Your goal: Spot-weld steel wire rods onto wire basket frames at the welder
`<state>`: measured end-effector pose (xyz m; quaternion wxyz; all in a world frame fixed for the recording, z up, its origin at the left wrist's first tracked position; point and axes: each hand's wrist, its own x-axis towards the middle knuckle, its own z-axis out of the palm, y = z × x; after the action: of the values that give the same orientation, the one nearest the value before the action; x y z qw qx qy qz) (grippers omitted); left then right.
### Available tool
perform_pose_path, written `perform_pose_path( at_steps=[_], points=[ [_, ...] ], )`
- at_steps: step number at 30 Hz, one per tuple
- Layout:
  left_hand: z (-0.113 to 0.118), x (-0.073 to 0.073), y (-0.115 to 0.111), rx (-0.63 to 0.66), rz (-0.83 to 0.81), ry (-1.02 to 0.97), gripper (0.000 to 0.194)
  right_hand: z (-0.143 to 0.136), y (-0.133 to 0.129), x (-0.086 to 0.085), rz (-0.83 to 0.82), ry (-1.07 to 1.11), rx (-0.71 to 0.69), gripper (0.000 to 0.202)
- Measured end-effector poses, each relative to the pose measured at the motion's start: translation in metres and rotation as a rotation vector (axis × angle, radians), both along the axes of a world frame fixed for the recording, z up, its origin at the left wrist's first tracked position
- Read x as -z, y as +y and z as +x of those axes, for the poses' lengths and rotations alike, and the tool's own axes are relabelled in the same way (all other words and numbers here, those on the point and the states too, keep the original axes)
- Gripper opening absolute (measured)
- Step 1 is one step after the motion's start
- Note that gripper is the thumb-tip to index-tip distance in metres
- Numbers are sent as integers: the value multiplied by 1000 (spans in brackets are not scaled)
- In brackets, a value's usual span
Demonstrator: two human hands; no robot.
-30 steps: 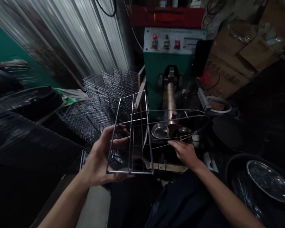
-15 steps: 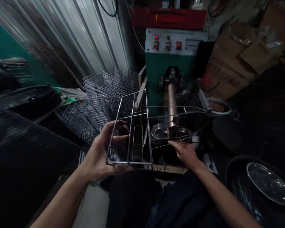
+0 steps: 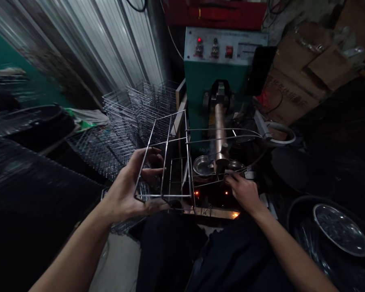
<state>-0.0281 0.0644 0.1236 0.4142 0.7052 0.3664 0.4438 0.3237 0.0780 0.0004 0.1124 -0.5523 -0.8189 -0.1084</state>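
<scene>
The wire frame is held in the air before the green machine, its long wires reaching under the copper-coloured rod. The left hand cups its near end between thumb and fingers. The right hand has its fingertips pressed together just below the rod's tip; what they pinch is unclear. Orange sparks glow below. Left of the machine stand stacked wire racks.

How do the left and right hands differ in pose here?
The left hand is spread wide around the side of the wire frame; the right hand has its fingers bunched near the lower end of the copper-coloured rod. The left's palm faces the frame, while the right shows its back. Both are bare.
</scene>
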Motion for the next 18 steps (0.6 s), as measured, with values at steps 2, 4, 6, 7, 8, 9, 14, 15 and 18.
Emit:
perform_pose_path(
  at_steps=[2, 4, 6, 7, 8, 9, 14, 15, 18],
  points=[
    [-1, 0, 2, -6, -23, 10, 89, -1, 2, -3, -38, -26, 6, 45],
    [-3, 0, 6, -31, -15, 27, 88, -3, 6, -4, -58, -37, 18, 47],
    [-4, 0, 11, -47, 6, 36, 87, -5, 11, -5, -72, -37, 31, 48],
    [-5, -1, 15, -55, 1, 48, 87, -6, 15, -5, -75, -33, 37, 47],
    [-5, -2, 18, -61, -2, 58, 87, -7, 18, -6, -75, -27, 40, 46],
    [-5, -3, 21, -64, -1, 70, 87, -8, 21, -6, -74, -20, 42, 45],
    [-8, -3, 33, -85, -12, 97, 88, -11, 29, -8, -72, 10, 63, 39],
    [-10, -2, 35, -85, -19, 98, 89, -10, 29, -7, -70, 11, 69, 39],
    [-14, 0, 37, -76, -37, 93, 90, -9, 26, -4, -56, -5, 57, 41]
  ],
)
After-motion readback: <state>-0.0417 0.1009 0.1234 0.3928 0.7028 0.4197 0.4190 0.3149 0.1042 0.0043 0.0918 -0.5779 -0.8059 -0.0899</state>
